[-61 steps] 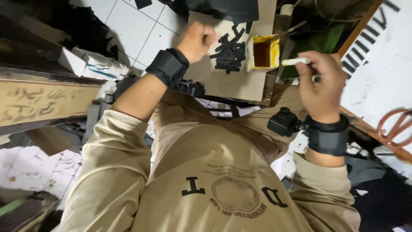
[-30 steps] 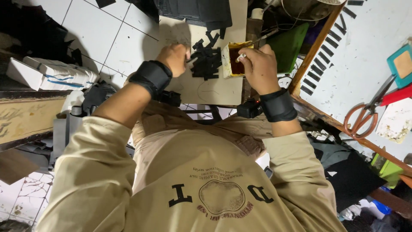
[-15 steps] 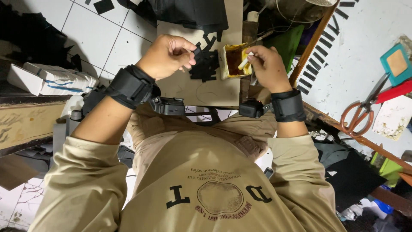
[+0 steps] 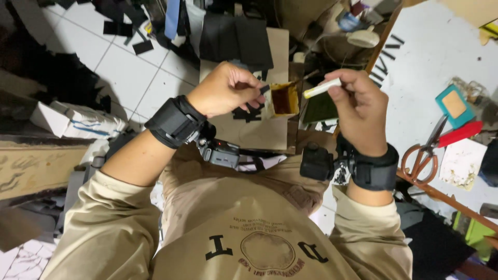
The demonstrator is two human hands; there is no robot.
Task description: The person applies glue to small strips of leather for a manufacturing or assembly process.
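While over the glue tin [image 4: 284, 99], left hand [image 4: 225, 91] fingers pinched on black scrap [image 4: 263, 89], right hand [image 4: 360, 111] fingers around white brush handle [image 4: 322, 88].

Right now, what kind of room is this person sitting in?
Probably a small craft workshop at home. Black cut pieces lie on a cardboard sheet over the tiled floor, a yellow glue tub sits between the hands, and orange-handled scissors rest nearby.

My left hand [image 4: 225, 91] pinched a small matt black scrap [image 4: 263, 89], and my right hand [image 4: 358, 106] held a smooth white plastic-looking stick [image 4: 322, 88]. The little tin [image 4: 284, 99] between them looked glossy yellow, stained brown inside. Under it lay a matt brown cardboard sheet [image 4: 262, 135]. The floor tiles [image 4: 111, 72] were smooth white, and my sleeves [image 4: 98, 228] soft beige cloth.
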